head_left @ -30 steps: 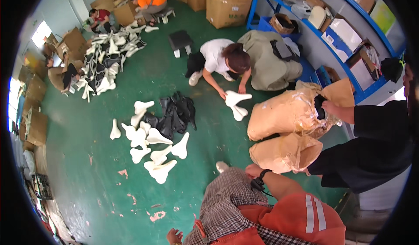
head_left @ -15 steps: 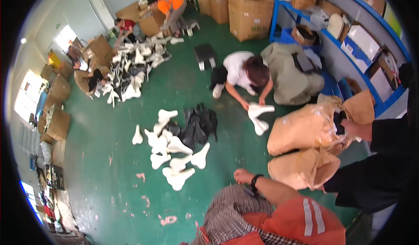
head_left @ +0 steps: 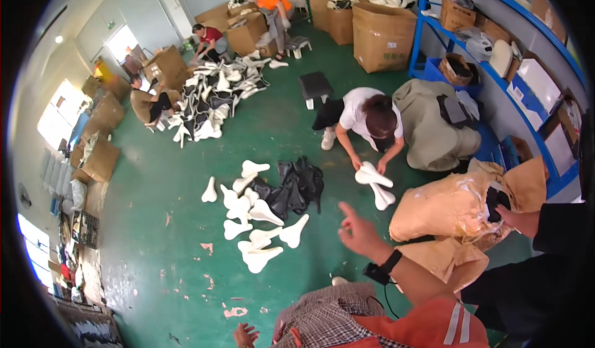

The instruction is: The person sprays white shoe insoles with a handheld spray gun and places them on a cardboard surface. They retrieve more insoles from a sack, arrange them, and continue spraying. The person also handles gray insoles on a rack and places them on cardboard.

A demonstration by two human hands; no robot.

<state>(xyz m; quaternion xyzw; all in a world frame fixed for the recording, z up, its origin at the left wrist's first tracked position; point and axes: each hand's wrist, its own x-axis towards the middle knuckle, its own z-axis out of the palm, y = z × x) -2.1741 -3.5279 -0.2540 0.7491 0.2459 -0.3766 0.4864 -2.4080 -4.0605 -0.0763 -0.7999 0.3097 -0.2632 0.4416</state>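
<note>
My right hand (head_left: 359, 233) is lifted over the green floor with its fingers apart and nothing in it; a black watch sits on the wrist and the sleeve is orange. My left hand (head_left: 246, 334) shows at the lower edge beside my checked trousers (head_left: 328, 314), fingers spread and empty. A heap of white saddle-shaped pieces (head_left: 257, 224) lies on the floor left of my right hand, with black pieces (head_left: 297, 184) behind it. A full brown bag (head_left: 446, 208) lies just right of my right hand.
A crouching person in a white shirt (head_left: 372, 115) holds white pieces (head_left: 375, 184). A dark-sleeved person's hand (head_left: 517, 219) reaches into the brown bag. Blue shelving (head_left: 496, 50), cardboard boxes (head_left: 381, 35), a small stool (head_left: 315, 86), and a far pile (head_left: 217, 94) with seated workers surround us.
The view has shifted, so the floor piles sit lower and nearer. My right hand has risen a little off my knee and spread its fingers.
</note>
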